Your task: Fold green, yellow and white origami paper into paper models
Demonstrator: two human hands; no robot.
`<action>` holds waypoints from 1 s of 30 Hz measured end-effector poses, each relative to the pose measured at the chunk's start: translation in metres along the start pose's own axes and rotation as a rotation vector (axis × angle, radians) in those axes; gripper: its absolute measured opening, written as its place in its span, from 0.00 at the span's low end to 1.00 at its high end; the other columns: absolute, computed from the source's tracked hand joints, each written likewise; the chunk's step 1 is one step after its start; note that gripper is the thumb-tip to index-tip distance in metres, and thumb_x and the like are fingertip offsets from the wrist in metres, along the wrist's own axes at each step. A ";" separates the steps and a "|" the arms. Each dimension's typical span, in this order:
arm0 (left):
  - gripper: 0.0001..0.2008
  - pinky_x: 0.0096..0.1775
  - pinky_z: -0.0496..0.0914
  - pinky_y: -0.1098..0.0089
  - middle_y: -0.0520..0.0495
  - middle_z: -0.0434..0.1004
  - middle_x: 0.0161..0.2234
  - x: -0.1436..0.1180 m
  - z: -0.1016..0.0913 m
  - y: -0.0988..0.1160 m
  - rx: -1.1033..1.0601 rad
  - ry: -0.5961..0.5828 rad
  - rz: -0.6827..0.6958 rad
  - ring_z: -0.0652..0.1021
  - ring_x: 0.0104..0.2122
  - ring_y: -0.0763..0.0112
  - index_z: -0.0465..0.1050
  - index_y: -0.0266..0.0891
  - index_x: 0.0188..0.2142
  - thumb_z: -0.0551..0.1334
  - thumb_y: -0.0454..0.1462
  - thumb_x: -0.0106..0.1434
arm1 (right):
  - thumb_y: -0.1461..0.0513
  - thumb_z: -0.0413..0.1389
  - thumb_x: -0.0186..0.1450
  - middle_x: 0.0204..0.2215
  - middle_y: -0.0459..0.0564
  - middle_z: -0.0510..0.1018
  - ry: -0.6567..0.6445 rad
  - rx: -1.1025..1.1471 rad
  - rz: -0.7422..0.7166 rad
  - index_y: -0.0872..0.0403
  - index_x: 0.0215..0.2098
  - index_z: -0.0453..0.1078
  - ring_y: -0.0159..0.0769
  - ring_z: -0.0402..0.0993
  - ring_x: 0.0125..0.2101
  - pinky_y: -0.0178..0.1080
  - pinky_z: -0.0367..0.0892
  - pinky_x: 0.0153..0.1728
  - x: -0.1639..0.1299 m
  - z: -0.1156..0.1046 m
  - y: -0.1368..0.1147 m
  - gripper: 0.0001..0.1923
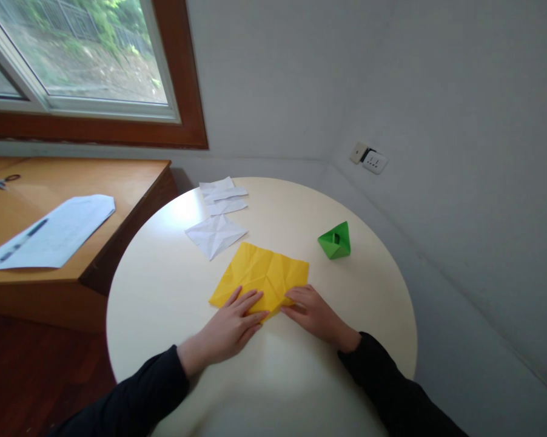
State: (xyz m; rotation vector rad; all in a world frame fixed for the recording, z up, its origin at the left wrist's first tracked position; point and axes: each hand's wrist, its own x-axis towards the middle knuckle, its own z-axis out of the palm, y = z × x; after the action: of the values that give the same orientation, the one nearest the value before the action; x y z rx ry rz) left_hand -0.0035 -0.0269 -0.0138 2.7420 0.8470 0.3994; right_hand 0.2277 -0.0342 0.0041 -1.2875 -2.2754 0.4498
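A creased sheet of yellow paper (259,270) lies on the round cream table (159,303). My left hand (234,321) rests flat on the sheet's near left part, fingers stretched out. At the near right edge my right hand (312,312) pinches the paper between thumb and fingers. Fold lines run across the yellow surface, and its near edge is partly hidden under my hands. To the right, apart from both hands, stands a folded green paper boat (336,241). Just beyond the yellow sheet is a creased white paper square (216,233).
Several white paper pieces (223,194) lie at the table's far edge. A wooden desk (137,182) at the left holds white sheets (77,233), a dark pen (24,240) and scissors (3,182). A wall with a socket (374,161) stands behind and to the right.
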 end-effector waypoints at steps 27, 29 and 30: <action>0.11 0.54 0.61 0.56 0.42 0.71 0.42 -0.009 -0.009 0.012 -0.009 0.150 -0.018 0.70 0.46 0.65 0.71 0.40 0.39 0.50 0.33 0.65 | 0.65 0.52 0.62 0.40 0.55 0.78 -0.234 -0.071 0.155 0.57 0.42 0.71 0.40 0.74 0.40 0.40 0.66 0.44 0.054 -0.023 -0.028 0.11; 0.10 0.55 0.59 0.57 0.43 0.71 0.41 -0.010 -0.009 0.010 -0.011 0.147 -0.005 0.70 0.45 0.66 0.71 0.40 0.37 0.51 0.34 0.65 | 0.65 0.54 0.61 0.43 0.54 0.75 -0.204 -0.066 0.026 0.56 0.43 0.70 0.39 0.71 0.45 0.40 0.62 0.49 0.072 -0.019 -0.022 0.12; 0.10 0.54 0.59 0.56 0.44 0.72 0.41 -0.010 -0.009 0.009 0.000 0.151 -0.006 0.71 0.45 0.66 0.71 0.41 0.36 0.51 0.34 0.64 | 0.64 0.57 0.59 0.46 0.55 0.73 -0.207 -0.080 -0.030 0.55 0.45 0.69 0.40 0.69 0.48 0.42 0.61 0.50 0.080 -0.016 -0.021 0.15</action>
State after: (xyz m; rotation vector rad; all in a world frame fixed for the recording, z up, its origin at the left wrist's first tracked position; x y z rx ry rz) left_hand -0.0101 -0.0390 -0.0044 2.7360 0.8916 0.6118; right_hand 0.1868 0.0254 0.0479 -1.2965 -2.5038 0.5070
